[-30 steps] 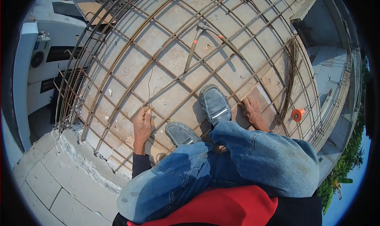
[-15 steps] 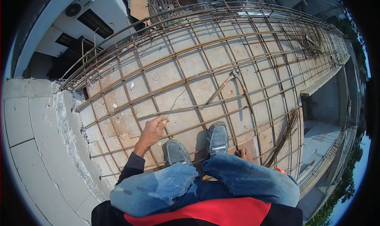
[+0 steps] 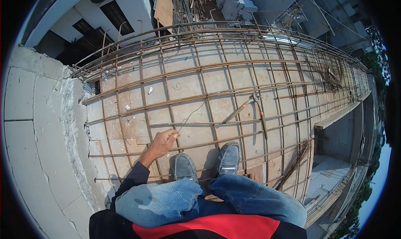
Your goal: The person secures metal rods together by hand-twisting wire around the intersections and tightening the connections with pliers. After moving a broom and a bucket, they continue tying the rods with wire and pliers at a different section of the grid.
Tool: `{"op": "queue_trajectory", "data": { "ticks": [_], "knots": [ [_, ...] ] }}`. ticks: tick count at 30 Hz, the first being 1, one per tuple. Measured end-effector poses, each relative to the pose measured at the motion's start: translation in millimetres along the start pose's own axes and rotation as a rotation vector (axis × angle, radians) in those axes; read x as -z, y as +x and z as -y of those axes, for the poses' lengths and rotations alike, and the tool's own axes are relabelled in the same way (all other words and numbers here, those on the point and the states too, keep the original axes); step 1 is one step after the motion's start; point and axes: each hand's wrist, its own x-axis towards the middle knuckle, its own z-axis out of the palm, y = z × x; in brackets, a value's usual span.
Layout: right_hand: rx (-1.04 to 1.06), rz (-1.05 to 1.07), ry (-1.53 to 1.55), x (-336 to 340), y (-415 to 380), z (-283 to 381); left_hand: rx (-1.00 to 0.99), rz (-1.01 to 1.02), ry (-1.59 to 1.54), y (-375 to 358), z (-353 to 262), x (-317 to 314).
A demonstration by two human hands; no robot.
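Observation:
My left hand [image 3: 162,144] is closed in a pinch on a thin piece of tie wire [image 3: 190,115], whose free length curves up and away over the grid of rusty rebar [image 3: 175,100]. My right hand [image 3: 252,177] is mostly hidden behind my right knee; only a little of it shows, low down near the bars, and its fingers cannot be made out. A pair of long-handled end-cutting pincers [image 3: 262,117] lies spread on the rebar ahead of my feet, its jaws pointing away from me.
A bundle of thin wires [image 3: 295,166] lies on the bars at right. A rough broken concrete edge [image 3: 71,117] borders the left side. Beyond the board edge [image 3: 338,117] at right is a drop. My shoes [image 3: 228,158] stand among the bars.
My view has tilted slightly, so the rebar and pincers appear shifted. My left hand keeps its pinch on the tie wire. Less of my right hand shows beside the knee.

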Motion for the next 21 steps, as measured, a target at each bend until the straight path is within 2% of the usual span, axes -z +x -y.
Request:
{"op": "queue_trajectory", "data": {
  "ticks": [5,7,12,14,16,17,18,20,21],
  "knots": [
    [-0.025,0.029,0.019,-2,-3,-4,-0.003,0.003,-0.051,-3,13,-12],
    [-0.037,0.04,0.038,-2,-3,-5,0.108,0.066,-0.079,4,15,-17],
    [-0.066,0.062,0.158,-1,4,-2,0.028,0.082,-0.032,18,11,-26],
    [-0.066,0.0,0.291,17,14,6,0.028,0.118,0.003,21,7,-23],
    [-0.026,-0.116,0.434,82,47,47,-0.117,0.079,0.068,28,4,-22],
    [0.083,-0.24,0.391,93,71,53,-0.123,0.096,0.069,32,3,-22],
    [0.071,-0.314,0.442,109,97,70,-0.096,0.066,0.012,31,2,-22],
    [0.077,-0.394,0.484,124,159,94,-0.069,0.03,-0.019,31,-1,-16],
    [0.171,-0.42,0.518,133,190,111,-0.076,0.04,-0.023,30,-3,-15]
  ]
}}
